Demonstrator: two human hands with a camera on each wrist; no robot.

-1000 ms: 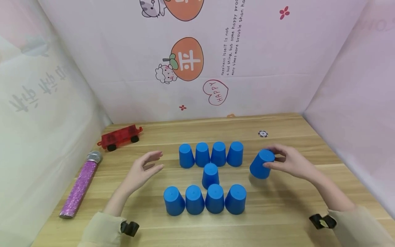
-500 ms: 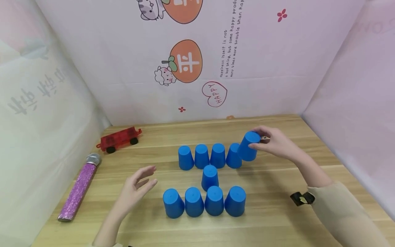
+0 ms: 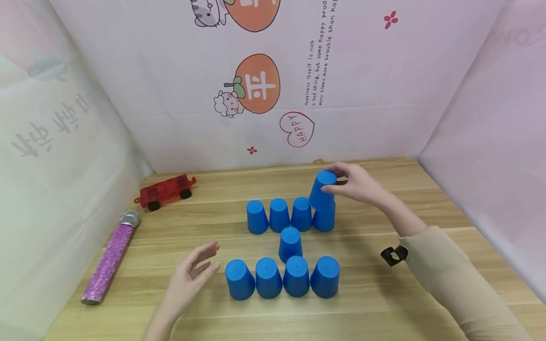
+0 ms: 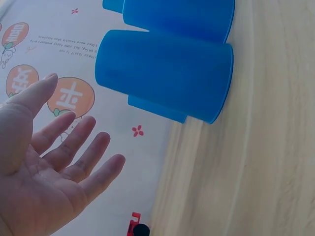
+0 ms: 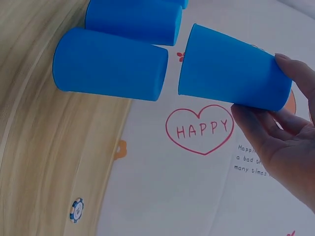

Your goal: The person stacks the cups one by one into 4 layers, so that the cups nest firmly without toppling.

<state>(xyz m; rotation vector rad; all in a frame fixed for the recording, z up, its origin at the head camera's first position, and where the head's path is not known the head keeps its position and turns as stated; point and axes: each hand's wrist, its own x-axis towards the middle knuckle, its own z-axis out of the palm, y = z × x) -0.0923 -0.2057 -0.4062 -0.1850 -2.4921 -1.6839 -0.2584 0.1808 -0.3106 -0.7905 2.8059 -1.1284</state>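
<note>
My right hand (image 3: 356, 183) pinches an upside-down blue cup (image 3: 323, 189) near its base, thumb on one side and fingers on the other. In the right wrist view this held cup (image 5: 234, 69) hangs just above the rightmost back-row cup (image 5: 110, 64), a gap showing between them. The back row holds several upside-down blue cups (image 3: 279, 215) side by side. One single cup (image 3: 290, 245) stands between that row and a front row of several more cups (image 3: 268, 278). My left hand (image 3: 187, 277) hovers left of the front row, holding nothing, its fingers relaxed and apart (image 4: 64, 167).
At the left lie a glittery purple microphone (image 3: 108, 260) and a red toy wagon (image 3: 166, 192) with black wheels. A poker chip (image 5: 77, 210) lies on the wooden table (image 3: 375, 303) behind the cups. Printed white cloth (image 3: 358, 94) walls surround the table's back and sides.
My right hand has carried the cup leftward and up, from right of the back row to above its rightmost cup. My left hand has shifted a little toward me.
</note>
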